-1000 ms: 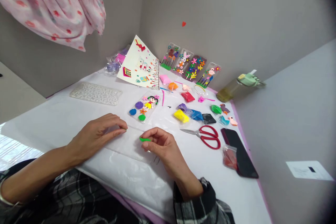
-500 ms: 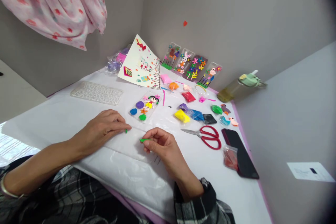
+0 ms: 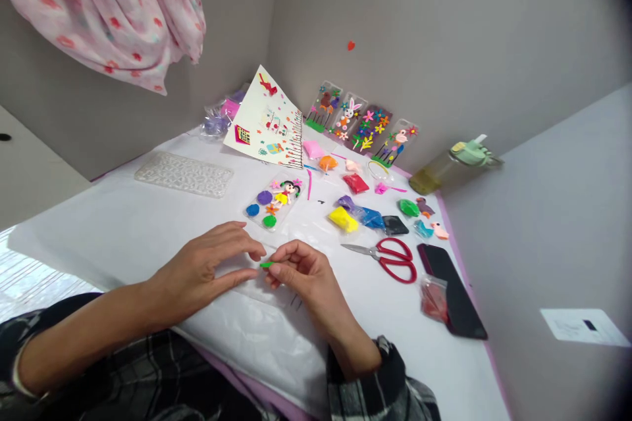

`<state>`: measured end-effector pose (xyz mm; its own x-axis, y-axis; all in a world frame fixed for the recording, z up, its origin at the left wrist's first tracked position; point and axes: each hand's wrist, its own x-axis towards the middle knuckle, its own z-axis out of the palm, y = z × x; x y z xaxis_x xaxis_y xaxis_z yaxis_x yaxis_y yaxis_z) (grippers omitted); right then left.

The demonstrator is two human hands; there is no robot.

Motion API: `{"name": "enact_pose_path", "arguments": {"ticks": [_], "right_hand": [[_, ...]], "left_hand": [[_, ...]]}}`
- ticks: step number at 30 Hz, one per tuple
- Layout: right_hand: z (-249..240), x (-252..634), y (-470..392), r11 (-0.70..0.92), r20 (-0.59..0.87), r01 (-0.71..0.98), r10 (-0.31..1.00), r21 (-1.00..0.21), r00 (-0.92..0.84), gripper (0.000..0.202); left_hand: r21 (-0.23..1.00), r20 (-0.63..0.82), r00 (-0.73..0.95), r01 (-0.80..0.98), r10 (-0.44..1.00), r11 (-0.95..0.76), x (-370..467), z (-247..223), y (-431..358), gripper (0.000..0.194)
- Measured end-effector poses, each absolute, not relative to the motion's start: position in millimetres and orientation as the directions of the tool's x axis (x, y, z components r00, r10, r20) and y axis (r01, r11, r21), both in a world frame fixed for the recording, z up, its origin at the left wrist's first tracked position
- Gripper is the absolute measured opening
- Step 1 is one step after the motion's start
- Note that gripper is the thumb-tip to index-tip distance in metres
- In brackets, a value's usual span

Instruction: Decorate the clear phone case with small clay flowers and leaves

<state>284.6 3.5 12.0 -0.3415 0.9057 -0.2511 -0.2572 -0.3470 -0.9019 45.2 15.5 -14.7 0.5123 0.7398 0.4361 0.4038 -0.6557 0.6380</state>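
Observation:
A small strip of green clay [image 3: 266, 264] is pinched between the thumb and fingertips of my right hand [image 3: 302, 271], just above the white table cover. My left hand [image 3: 207, 264] comes at it from the left, its thumb and index finger parted around the strip's free end; whether they touch it I cannot tell. Beyond the hands lies a clear phone case [image 3: 281, 212] bearing a clay girl figure [image 3: 285, 194], small clay flowers, and purple [image 3: 264, 197], blue [image 3: 253, 210] and green [image 3: 269, 221] clay discs. Thin dark strips [image 3: 296, 301] lie beneath my right hand.
Red-handled scissors [image 3: 395, 258], a black phone [image 3: 454, 296] and bagged red clay [image 3: 434, 299] are at right. Several clay packets, including yellow [image 3: 343, 219], lie mid-table. Decorated cases [image 3: 372, 126] and a drawn card [image 3: 266, 122] lean behind. A bottle [image 3: 451, 164] stands far right.
My left hand has moved right toward my right hand, and its thumb and index finger have spread apart. The green bit under its fingertips no longer shows. My right hand keeps its pinch.

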Motion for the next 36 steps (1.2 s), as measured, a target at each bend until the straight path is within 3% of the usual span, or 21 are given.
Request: {"name": "enact_pose_path", "arguments": {"ticks": [10,14,16,18,22,30,36], "right_hand": [[11,280,2,-0.325,-0.242,-0.213,0.908,-0.921,-0.341,0.04],[20,280,-5,-0.321,-0.231,-0.167,0.883,-0.932,-0.409,0.038],[26,282,-7,-0.346,-0.234,-0.155,0.842,-0.925,-0.485,0.038],[28,284,-7,-0.376,-0.24,-0.17,0.818,-0.911,-0.523,0.04],[23,286,0,-0.348,-0.229,-0.227,0.876,-0.91,-0.425,0.04],[19,288,1,-0.303,-0.215,-0.2,0.905,-0.932,-0.368,0.04],[19,288,1,-0.297,-0.205,-0.205,0.904,-0.933,-0.376,0.039]], "left_hand": [[0.62,0.47,0.48,0.417,0.741,-0.664,68,-8,4,0.014],[0.62,0.497,0.394,0.463,0.773,-0.634,66,-1,11,0.015],[0.697,0.449,0.283,0.482,0.848,-0.53,59,8,16,0.014],[0.815,0.307,0.155,0.467,0.939,-0.344,50,16,20,0.017],[0.93,0.073,0.174,0.344,0.982,-0.13,39,22,19,0.027],[0.986,-0.03,0.275,0.163,0.961,-0.016,37,15,20,0.029],[0.999,-0.051,0.285,0.031,0.957,0.044,34,10,19,0.016]]}}
